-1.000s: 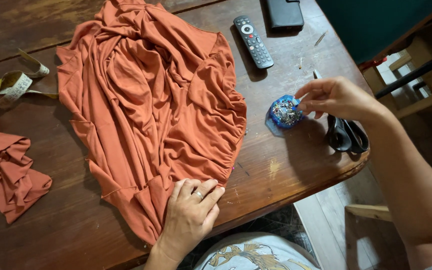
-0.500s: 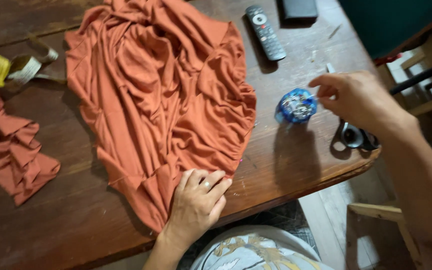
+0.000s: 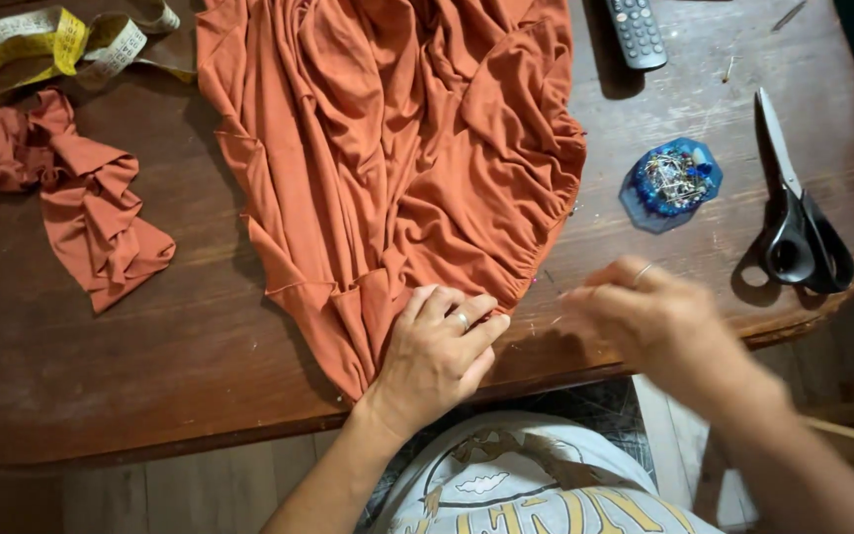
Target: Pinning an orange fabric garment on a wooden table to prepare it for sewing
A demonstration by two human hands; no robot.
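Head view is showing us pressing our left hand [image 3: 434, 353] flat, fingers spread and gripping nothing, on the lower gathered edge of the orange fabric [image 3: 397, 148], which is lying bunched across the wooden table [image 3: 101, 376]. Our right hand [image 3: 656, 321] is hovering blurred just beside that edge, fingertips pinched together; what they are pinching, we cannot tell. Beyond it, a blue pin holder [image 3: 672, 182] is sitting near black scissors [image 3: 795, 213]. A smaller orange scrap [image 3: 81, 203] and a yellow measuring tape [image 3: 61, 40] are lying on our left; a remote [image 3: 637, 32] is resting by the fabric's far side.
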